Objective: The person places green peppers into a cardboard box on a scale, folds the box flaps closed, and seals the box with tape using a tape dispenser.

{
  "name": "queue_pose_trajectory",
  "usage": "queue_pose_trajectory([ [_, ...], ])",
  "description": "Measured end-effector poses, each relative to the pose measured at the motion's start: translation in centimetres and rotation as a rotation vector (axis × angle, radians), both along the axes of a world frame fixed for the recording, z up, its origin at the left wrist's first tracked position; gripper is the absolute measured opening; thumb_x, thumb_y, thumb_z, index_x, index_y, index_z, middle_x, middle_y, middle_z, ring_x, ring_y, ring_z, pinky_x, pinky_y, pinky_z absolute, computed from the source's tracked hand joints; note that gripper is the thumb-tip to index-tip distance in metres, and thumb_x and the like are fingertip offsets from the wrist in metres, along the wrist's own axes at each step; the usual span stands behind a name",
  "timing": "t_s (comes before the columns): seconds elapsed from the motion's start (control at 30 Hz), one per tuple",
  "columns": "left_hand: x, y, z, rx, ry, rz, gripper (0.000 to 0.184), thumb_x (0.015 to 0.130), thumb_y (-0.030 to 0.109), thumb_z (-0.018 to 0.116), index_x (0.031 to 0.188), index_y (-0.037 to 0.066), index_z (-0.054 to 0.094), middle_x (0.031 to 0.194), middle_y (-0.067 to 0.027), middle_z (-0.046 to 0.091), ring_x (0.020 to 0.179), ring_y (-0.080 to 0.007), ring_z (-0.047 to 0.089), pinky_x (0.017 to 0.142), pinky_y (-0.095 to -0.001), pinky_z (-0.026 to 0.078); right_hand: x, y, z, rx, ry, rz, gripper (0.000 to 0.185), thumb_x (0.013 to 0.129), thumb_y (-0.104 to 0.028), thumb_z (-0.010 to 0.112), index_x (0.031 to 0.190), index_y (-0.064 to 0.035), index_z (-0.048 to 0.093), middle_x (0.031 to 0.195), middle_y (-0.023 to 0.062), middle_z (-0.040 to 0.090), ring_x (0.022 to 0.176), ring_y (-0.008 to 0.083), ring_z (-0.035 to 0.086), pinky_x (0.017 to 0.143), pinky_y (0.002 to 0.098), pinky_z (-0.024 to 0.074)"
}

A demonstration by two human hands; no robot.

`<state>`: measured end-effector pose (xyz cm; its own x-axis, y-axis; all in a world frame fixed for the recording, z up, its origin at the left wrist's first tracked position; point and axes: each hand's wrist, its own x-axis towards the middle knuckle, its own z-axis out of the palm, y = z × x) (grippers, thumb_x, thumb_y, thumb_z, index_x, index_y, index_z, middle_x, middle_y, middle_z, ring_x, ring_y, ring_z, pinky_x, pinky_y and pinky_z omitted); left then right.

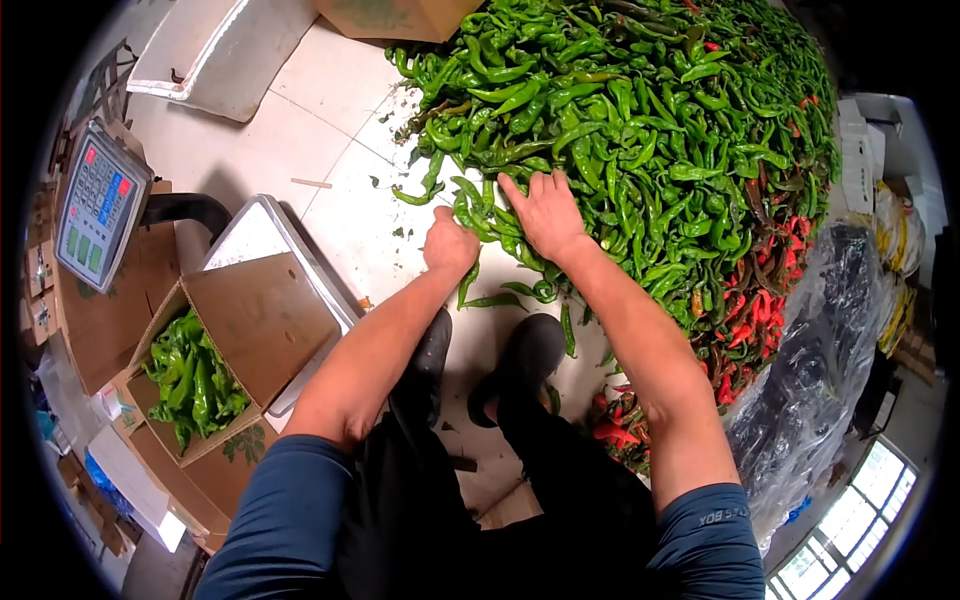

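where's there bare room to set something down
The clearest patch is the tiled floor between the white bin and the pepper heap. Another lies between the scale and the heap, with a few scraps. It is crowded around the shoes, where loose peppers lie, and in the open carton.

Arms [640, 340] stretched forward, left hand [452, 240] curled, right hand [547, 216] spread wider (both bare)
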<state>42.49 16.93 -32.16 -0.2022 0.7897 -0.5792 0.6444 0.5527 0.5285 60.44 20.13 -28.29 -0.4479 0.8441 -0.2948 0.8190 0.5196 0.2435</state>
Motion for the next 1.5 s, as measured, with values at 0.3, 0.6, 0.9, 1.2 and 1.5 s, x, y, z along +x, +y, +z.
queue_pose_trajectory([
  [0.3, 1.0, 2.2, -2.1, -0.074, -0.754, 0.514, 0.063, 0.083, 0.014, 0.070, 0.140, -0.003, 0.048, 0.119, -0.0190, 0.063, 0.109, -0.0319, 0.062, 0.096, -0.0376, 0.050, -0.5, -1.0, -0.5, -0.185, 0.259, -0.383, 0.110, 0.073, -0.019, 0.084, 0.161, -0.0196, 0.019, 0.124, 0.0278, 0.055, 0.093, 0.0428, 0.070, 0.080, 0.0501, 0.0591],
  [0.6, 1.7, 5.4, -0.7, -0.278, -0.891, 0.518, 0.059, 0.088, 0.017, 0.068, 0.139, -0.001, 0.046, 0.126, -0.0177, 0.060, 0.109, -0.0271, 0.061, 0.090, -0.0397, 0.051, 0.2, -1.1, 0.1, -0.257, 0.660, -0.700, 0.118, 0.071, -0.016, 0.084, 0.163, -0.0155, 0.010, 0.131, 0.0288, 0.054, 0.101, 0.0508, 0.064, 0.086, 0.0535, 0.0559],
  [0.9, 4.1, 5.0, 0.4, -0.482, -1.011, 0.469, 0.051, 0.094, 0.018, 0.061, 0.143, 0.013, 0.046, 0.118, -0.0078, 0.066, 0.094, -0.0231, 0.065, 0.074, -0.0445, 0.054, 0.2, -2.0, -0.3, -0.312, 0.904, -0.952, 0.120, 0.066, -0.018, 0.090, 0.159, 0.0016, 0.017, 0.145, 0.0291, 0.049, 0.133, 0.0413, 0.053, 0.109, 0.0427, 0.0465],
  [1.2, 3.8, 4.1, -0.1, -0.523, -1.245, 0.385, 0.079, 0.093, 0.006, 0.066, 0.160, 0.017, 0.026, 0.133, -0.0105, 0.061, 0.107, -0.0265, 0.067, 0.079, -0.0475, 0.058, 0.9, -1.4, 0.0, -0.547, 0.861, -0.996, 0.126, 0.066, -0.019, 0.093, 0.160, 0.0034, 0.012, 0.139, 0.0235, 0.060, 0.126, 0.0327, 0.061, 0.107, 0.0356, 0.0484],
  [1.5, 3.4, 2.4, -1.1, -0.453, -1.481, 0.281, 0.060, 0.088, -0.006, 0.065, 0.142, 0.010, 0.048, 0.127, -0.0075, 0.065, 0.109, -0.0238, 0.068, 0.088, -0.0383, 0.058, 0.1, -3.7, 0.5, -0.483, 0.955, -1.026, 0.116, 0.069, -0.005, 0.085, 0.161, -0.0057, 0.014, 0.141, 0.0243, 0.055, 0.128, 0.0359, 0.058, 0.107, 0.0394, 0.0481],
])
